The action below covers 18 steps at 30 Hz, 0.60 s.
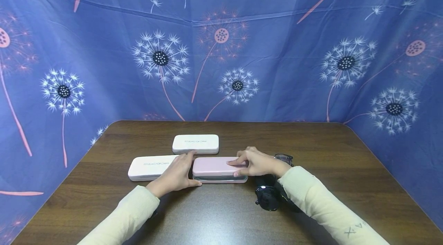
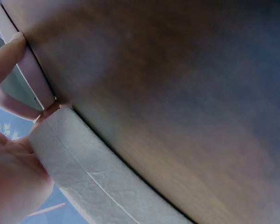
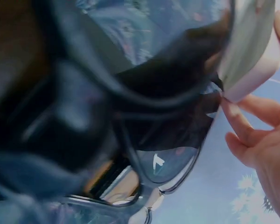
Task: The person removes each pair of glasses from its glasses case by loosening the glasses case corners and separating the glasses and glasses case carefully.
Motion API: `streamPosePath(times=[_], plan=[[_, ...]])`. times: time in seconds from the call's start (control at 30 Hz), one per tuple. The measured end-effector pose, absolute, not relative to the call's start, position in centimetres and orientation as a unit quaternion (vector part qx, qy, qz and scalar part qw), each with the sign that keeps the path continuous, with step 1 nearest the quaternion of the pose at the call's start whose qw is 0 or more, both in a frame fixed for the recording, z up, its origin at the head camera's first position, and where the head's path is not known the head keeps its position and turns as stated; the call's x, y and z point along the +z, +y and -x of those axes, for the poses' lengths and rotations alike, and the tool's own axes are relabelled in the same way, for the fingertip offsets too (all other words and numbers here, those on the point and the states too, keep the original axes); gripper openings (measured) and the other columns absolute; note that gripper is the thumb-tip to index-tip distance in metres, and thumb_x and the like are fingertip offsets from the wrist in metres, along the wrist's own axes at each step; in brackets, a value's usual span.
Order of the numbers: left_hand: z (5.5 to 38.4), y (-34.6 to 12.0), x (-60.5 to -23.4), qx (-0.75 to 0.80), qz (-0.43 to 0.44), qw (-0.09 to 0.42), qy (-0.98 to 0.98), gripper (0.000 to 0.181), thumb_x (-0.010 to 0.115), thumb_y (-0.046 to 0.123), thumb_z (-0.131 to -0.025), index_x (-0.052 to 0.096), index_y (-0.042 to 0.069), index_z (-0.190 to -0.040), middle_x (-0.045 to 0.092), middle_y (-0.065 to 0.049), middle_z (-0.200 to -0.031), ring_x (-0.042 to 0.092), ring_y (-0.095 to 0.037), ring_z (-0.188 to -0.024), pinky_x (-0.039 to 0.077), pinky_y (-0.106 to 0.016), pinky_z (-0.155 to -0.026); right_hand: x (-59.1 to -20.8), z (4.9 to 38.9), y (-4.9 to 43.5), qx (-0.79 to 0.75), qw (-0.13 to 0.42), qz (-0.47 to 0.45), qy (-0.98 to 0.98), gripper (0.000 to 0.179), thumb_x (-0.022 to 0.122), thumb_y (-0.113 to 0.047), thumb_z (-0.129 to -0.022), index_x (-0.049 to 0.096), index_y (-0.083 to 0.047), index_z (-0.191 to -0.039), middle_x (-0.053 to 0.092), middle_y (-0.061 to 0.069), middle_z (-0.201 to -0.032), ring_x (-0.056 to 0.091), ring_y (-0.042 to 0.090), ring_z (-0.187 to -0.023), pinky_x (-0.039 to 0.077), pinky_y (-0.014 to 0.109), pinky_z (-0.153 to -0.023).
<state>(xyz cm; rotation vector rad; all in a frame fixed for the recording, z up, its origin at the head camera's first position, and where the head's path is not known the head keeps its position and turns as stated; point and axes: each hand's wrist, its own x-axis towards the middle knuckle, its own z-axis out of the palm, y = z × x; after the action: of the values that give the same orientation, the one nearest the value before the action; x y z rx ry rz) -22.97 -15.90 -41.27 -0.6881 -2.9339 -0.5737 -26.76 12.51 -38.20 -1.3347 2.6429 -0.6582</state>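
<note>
A pink glasses case [image 1: 215, 163] lies lengthwise on the table, its lid raised a little so that a dark gap runs along the front. My left hand [image 1: 177, 172] grips its left end, thumb at the base's front edge and fingers toward the back. In the left wrist view the thumb presses the side of the pink base [image 2: 35, 79]. The right hand [image 1: 257, 162] holds the lid at the right end, with a finger on top and the thumb at the front. What lies inside the case is hidden.
One white glasses case [image 1: 149, 168] sits left, partly behind the left hand; another white case [image 1: 195, 145] stands farther back. Black sunglasses [image 1: 268, 198] lie beside the right forearm, with more eyewear [image 1: 284, 157] behind that wrist. A blue dandelion-print cloth [image 1: 277, 45] hangs behind the table [image 1: 311, 141].
</note>
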Motion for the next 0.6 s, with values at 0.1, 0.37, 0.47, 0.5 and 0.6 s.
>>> streamPosePath(times=[0.1,0.37,0.47,0.5,0.6], plan=[[23.0,-15.9,-41.3,-0.187,0.223,0.038,-0.956,0.1,0.082,0.043,-0.061,0.034,-0.005,-0.134,0.058,-0.014,-0.12,0.049,-0.032,-0.116,0.033,-0.045,-0.103,-38.4,26.0,12.3,-0.173,0.026,0.421,0.89,0.041,0.073,-0.04,-0.073,0.067,-0.027,-0.112,0.053,-0.006,-0.075,0.033,0.008,-0.068,0.029,0.024,-0.068],[22.7,-15.8,-41.4,-0.165,0.242,0.057,-0.955,0.094,0.082,0.041,-0.061,0.039,-0.004,-0.131,0.056,-0.017,-0.122,0.052,-0.03,-0.11,0.036,-0.045,-0.099,-39.3,25.5,12.1,-0.112,-0.043,0.441,0.89,0.045,0.074,-0.045,-0.069,0.067,-0.03,-0.111,0.067,0.007,-0.102,0.047,0.016,-0.082,0.033,0.039,-0.083],[22.6,-15.7,-41.5,-0.15,0.258,0.073,-0.952,0.088,0.081,0.04,-0.062,0.042,-0.003,-0.128,0.058,-0.016,-0.118,0.052,-0.029,-0.108,0.035,-0.044,-0.1,-39.2,25.4,12.1,-0.099,-0.051,0.448,0.887,0.047,0.074,-0.047,-0.068,0.067,-0.03,-0.111,0.068,0.007,-0.103,0.053,0.02,-0.087,0.033,0.04,-0.085],[22.6,-15.7,-41.6,-0.145,0.264,0.08,-0.95,0.085,0.08,0.04,-0.062,0.044,-0.003,-0.126,0.058,-0.016,-0.117,0.052,-0.029,-0.106,0.034,-0.044,-0.101,-39.1,25.4,12.1,-0.094,-0.053,0.448,0.887,0.047,0.073,-0.047,-0.068,0.066,-0.03,-0.111,0.067,0.008,-0.107,0.055,0.022,-0.09,0.033,0.041,-0.086],[22.6,-15.6,-41.7,-0.13,0.278,0.095,-0.947,0.079,0.078,0.04,-0.062,0.048,-0.002,-0.122,0.06,-0.014,-0.113,0.052,-0.027,-0.103,0.034,-0.043,-0.101,-38.9,25.3,12.1,-0.078,-0.051,0.447,0.889,0.049,0.073,-0.047,-0.068,0.065,-0.03,-0.113,0.066,0.008,-0.109,0.057,0.025,-0.095,0.033,0.043,-0.087]])
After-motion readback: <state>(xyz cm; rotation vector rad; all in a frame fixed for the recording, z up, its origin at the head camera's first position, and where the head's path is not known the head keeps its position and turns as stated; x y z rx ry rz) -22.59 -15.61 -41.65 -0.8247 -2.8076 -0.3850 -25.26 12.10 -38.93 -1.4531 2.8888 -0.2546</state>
